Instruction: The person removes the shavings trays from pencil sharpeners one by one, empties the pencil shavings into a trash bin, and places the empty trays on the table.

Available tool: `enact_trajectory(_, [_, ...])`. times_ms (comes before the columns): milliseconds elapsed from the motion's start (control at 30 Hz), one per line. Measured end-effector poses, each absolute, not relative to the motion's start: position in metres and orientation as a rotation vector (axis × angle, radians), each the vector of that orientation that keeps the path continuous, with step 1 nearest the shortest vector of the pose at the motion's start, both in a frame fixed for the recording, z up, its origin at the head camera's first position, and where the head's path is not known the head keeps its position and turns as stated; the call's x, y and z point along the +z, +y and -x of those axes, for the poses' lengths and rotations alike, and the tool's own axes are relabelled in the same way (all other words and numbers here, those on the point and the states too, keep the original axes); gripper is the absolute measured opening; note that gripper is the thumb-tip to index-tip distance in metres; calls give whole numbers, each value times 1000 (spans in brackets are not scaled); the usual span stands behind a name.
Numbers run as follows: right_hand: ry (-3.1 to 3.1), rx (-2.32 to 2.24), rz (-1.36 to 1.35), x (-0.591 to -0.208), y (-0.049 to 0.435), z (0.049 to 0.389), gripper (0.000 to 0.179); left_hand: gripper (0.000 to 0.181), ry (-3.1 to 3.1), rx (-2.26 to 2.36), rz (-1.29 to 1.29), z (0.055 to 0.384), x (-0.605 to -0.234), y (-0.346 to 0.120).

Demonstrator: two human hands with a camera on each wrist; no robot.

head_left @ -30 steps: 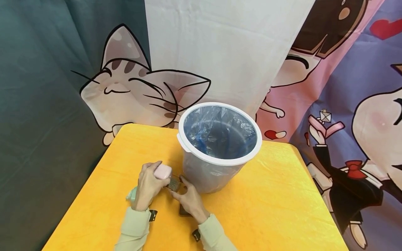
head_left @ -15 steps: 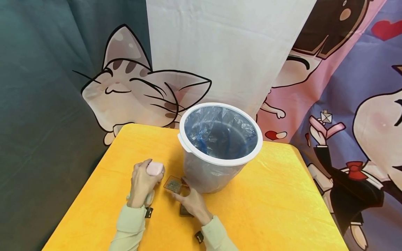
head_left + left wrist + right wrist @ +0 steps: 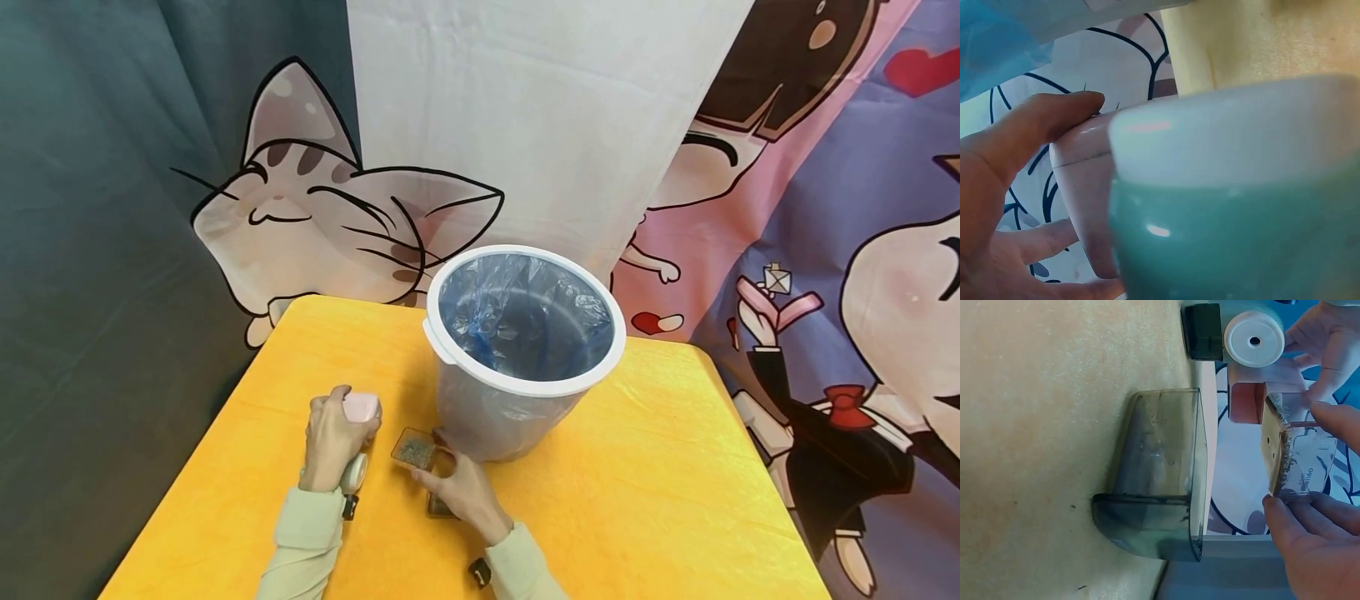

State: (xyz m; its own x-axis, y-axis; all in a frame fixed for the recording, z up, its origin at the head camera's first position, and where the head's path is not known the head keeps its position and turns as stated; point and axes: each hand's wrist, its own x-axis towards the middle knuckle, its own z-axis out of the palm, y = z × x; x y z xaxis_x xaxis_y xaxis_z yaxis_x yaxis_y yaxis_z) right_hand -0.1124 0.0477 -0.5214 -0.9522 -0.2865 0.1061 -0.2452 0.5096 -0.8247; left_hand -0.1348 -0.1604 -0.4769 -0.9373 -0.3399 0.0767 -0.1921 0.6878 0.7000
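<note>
1. A person's left hand (image 3: 330, 433) gripped a pink box (image 3: 361, 407) toward the left edge of the yellow worktop (image 3: 637, 500), with the thumb along one side.
2. The right hand (image 3: 465, 492) pinched a clear tray (image 3: 414, 450) between thumb and fingertips. The tray, carrying a grey, crumbly layer, hung between the pink box and the bin (image 3: 495, 425) — apparently lifted off the surface.
3. The tray was held by its sides and close to level, probably so the loose layer would not spill. The firm hold on the box likely kept it steady and apart from the tray.
4. The bin stood by the middle of the far edge, within easy reach of both hands. Its white rim (image 3: 525, 387) seemed to pin the plastic liner (image 3: 525, 317) in place.
5. A mint-green device (image 3: 1229, 244) with a white disc (image 3: 1254, 339) sat beside the left wrist, apparently set aside. A dark see-through tray (image 3: 1154, 447) rested mouth upward below the right hand, perhaps so nothing would tip out.
6. By count: two hands, both occupied; one pink box, one clear tray, one dark see-through tray, one mint-green device, one bin, one liner — and at least two dark specks (image 3: 1082, 587) on the worktop.
</note>
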Motion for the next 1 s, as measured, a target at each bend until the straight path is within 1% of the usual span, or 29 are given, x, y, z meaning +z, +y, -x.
enact_trajectory(267, [2660,-1489,572,-524,54,111,66,72,-2710,-1094,-471,135,-482,-161])
enact_trajectory(467, [2646,-1485,585,-527,57,108,67,73,-2734,-1097,-505,135,-486,-162])
enact_trajectory(667, [2463,-1666,588,-530,60,106,65,75,-2743,-1115,-528,136,-490,-162])
enact_trajectory(1000, [2309,-1775,591,-498,63,95,62,75,-2791,-1096,-512,135,-494,-163])
